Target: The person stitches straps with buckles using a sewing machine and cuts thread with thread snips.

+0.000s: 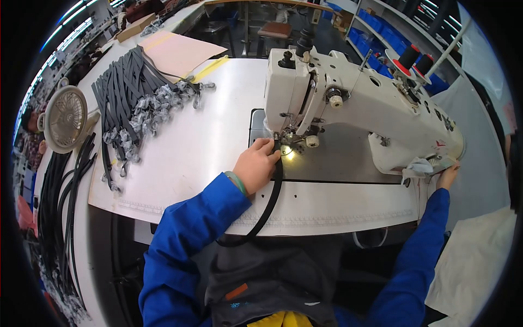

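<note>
My left hand [255, 166] is closed on the end of a black strap [271, 201], right at the needle area of a white sewing machine [348, 92]. From my fingers the strap curves down over the table's front edge toward my lap. A small lamp lights the spot beside the needle. My right hand [449, 175] reaches to the machine's far right end, at the handwheel [459, 144]. Its fingers are partly hidden there, so I cannot see how they are set. A crumpled pale cloth [418, 167] sits just left of that hand.
Grey straps [122, 92] with plastic-wrapped ends lie on the table's left side, near a pink sheet [180, 52]. A small fan [65, 119] stands far left, above hanging black straps [52, 201]. Thread spools [407, 57] stand behind the machine. White fabric [471, 267] hangs at right.
</note>
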`<state>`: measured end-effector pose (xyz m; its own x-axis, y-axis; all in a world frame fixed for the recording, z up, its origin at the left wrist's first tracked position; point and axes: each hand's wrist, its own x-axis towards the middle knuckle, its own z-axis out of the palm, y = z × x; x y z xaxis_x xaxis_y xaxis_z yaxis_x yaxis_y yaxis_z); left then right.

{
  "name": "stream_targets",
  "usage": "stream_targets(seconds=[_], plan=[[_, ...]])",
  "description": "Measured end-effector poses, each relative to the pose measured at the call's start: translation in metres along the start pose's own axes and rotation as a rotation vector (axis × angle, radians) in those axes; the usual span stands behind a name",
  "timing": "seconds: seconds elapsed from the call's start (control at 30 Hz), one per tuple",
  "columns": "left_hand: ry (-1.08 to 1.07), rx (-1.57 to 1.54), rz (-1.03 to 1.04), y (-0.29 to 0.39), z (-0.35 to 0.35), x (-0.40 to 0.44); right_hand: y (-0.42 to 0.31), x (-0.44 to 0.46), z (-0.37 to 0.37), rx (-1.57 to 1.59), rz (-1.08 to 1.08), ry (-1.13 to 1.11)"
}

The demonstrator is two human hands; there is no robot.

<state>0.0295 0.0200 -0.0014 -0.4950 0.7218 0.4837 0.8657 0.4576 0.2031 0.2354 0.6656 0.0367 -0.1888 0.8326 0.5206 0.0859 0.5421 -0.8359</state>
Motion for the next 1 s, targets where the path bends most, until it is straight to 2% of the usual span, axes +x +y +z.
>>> stream_targets(seconds=[0.03, 0.13, 0.23, 0.33, 0.43, 0.53, 0.6, 0.7, 0.8, 0.87, 0.97, 1.0], plan=[[0.009, -0.014, 0.002, -0.001, 0.0, 0.001, 0.004, -0.01, 0.005, 0.198, 0.091, 0.009], [0.013, -0.039, 0.007, -0.001, -0.001, 0.0, -0.007, -0.006, -0.002, 0.21, 0.184, -0.061], [0.016, -0.033, -0.004, -0.001, -0.001, 0.0, -0.047, -0.001, -0.001, 0.016, 0.081, 0.033], [0.015, -0.028, -0.005, -0.002, 0.001, 0.001, -0.072, 0.023, -0.006, -0.224, -0.062, -0.067], [0.018, -0.022, -0.006, -0.003, 0.002, 0.002, -0.067, 0.054, -0.014, -0.423, 0.07, -0.194], [-0.001, -0.029, -0.019, -0.005, 0.002, 0.002, -0.029, 0.043, -0.018, -0.245, 0.099, -0.158], [-0.011, -0.022, -0.025, -0.006, 0.004, 0.002, 0.013, 0.014, -0.009, -0.08, 0.061, -0.015], [-0.002, -0.035, -0.026, -0.006, 0.004, 0.001, 0.04, -0.011, -0.007, -0.284, 0.086, 0.003], [0.009, -0.044, -0.004, -0.007, 0.004, 0.001, -0.002, -0.007, -0.004, -0.024, 0.028, 0.024], [-0.004, -0.046, -0.009, -0.008, 0.003, 0.002, -0.043, 0.008, -0.001, -0.069, -0.065, 0.058], [-0.009, -0.06, -0.03, -0.007, 0.0, 0.004, -0.076, 0.04, -0.003, -0.366, -0.198, -0.1], [-0.008, -0.067, -0.039, -0.007, 0.0, 0.004, -0.084, 0.046, -0.006, -0.453, -0.07, -0.166]])
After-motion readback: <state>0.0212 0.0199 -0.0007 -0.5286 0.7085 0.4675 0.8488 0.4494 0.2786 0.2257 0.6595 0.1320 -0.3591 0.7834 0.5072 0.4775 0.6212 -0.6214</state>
